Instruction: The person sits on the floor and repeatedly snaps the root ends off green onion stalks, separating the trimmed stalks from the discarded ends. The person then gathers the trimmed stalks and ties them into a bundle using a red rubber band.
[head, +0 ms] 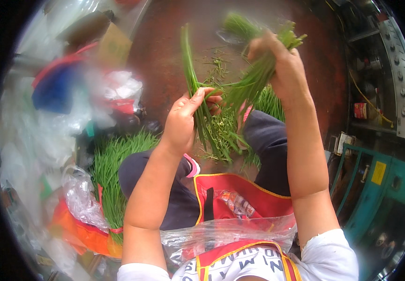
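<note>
My left hand (188,112) is closed around a small bunch of long green garlic chives (187,59), stems upward and leaves hanging below. Higher and to the right, my right hand (281,59) grips a thicker bunch of the same greens (262,73), its cut ends poking out above the fingers; motion blurs it a little. A few blades stretch between the two bunches. Beneath the hands, loose trimmings (223,130) lie in a pile on the floor. More chives (239,26) lie at the top, partly behind my right hand.
A large bundle of chives (118,175) tied with a red band lies left of my knee; another bunch (269,103) is beyond my right knee. Plastic bags (83,200) and a cardboard box (113,45) crowd the left. A teal metal frame (389,189) and a metal appliance (401,80) stand right.
</note>
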